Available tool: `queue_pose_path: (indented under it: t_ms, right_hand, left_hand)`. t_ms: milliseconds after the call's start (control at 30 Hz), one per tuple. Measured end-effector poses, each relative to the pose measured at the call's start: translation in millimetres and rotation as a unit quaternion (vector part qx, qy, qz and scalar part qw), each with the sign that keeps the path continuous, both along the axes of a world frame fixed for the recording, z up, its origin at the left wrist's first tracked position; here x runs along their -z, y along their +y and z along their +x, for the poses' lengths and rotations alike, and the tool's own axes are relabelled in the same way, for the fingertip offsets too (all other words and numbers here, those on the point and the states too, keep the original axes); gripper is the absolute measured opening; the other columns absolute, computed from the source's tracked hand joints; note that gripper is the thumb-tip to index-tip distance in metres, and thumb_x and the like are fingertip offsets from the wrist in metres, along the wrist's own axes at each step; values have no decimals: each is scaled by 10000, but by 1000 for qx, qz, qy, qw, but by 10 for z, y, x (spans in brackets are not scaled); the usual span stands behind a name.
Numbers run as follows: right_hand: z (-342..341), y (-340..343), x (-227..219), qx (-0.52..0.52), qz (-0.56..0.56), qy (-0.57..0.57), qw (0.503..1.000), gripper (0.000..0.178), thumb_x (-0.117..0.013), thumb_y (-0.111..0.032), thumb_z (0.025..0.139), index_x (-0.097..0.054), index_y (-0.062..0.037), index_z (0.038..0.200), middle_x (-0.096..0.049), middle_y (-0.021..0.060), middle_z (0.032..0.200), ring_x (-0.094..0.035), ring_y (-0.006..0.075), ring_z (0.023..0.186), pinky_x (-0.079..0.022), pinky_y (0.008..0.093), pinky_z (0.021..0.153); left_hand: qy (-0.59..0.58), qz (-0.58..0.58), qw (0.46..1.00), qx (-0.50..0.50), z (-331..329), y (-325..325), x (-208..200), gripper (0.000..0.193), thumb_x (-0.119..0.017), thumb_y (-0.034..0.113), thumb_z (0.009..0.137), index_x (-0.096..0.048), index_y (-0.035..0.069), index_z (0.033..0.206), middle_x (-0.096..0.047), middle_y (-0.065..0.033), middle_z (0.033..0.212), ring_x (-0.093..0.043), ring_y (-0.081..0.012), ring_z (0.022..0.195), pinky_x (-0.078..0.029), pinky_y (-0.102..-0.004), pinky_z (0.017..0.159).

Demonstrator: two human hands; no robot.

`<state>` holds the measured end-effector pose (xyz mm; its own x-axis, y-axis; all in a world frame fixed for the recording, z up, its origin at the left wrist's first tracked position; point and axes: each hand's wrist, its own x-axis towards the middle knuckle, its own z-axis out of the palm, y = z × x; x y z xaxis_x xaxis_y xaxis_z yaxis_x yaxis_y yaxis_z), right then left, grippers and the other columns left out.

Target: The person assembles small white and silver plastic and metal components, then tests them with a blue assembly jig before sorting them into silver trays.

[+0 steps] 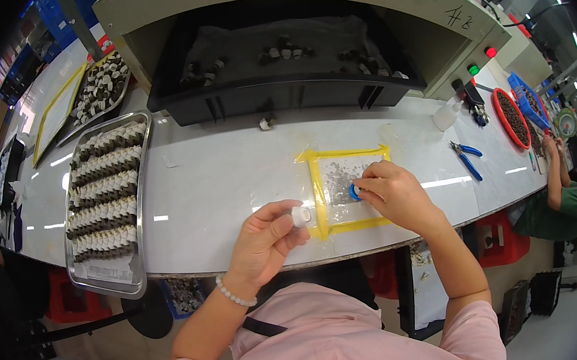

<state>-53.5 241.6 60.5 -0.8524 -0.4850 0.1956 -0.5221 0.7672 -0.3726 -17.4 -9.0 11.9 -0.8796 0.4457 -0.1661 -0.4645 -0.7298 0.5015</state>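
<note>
My left hand (266, 237) holds a small white cap-shaped part (300, 215) between thumb and fingers, just left of a yellow-taped rectangle (318, 198) on the white worktable. My right hand (390, 194) rests over that rectangle and pinches a small blue ring (354, 192) at its fingertips. Tiny grey bits (335, 175) lie scattered inside the taped area. A bead bracelet sits on my left wrist.
A steel tray (136, 215) with rows of small parts lies at the left; a second tray (100, 87) stands behind it. A black machine opening (280, 97) faces me. Blue pliers (467, 156), a white bottle (446, 116) and a red dish (513, 117) sit right. Another person (568, 201) works at far right.
</note>
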Motion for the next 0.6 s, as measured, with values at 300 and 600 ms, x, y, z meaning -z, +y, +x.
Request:
queue_pose_path:
  t_ms: [300, 600]
  right_hand:
    - [35, -2, -22, 21, -37, -6, 999, 167, -655, -58, 720, -675, -3, 876, -606, 95, 816, -580, 254, 777, -488, 339, 706]
    - [92, -35, -47, 44, -202, -69, 976, 187, -678, -53, 741, -669, -16, 924, -624, 106, 856, -601, 222, 760, -485, 305, 690]
  left_hand:
    - [-15, 104, 994, 36, 34, 99, 123, 227, -556, 83, 882, -536, 46, 1106, -594, -130, 1022, -597, -208, 923, -497, -311, 841]
    - [14, -28, 998, -49, 66, 208, 98, 203, -557, 10, 861, -577, -28, 1059, -635, -171, 965, -644, -237, 816, -554, -319, 742]
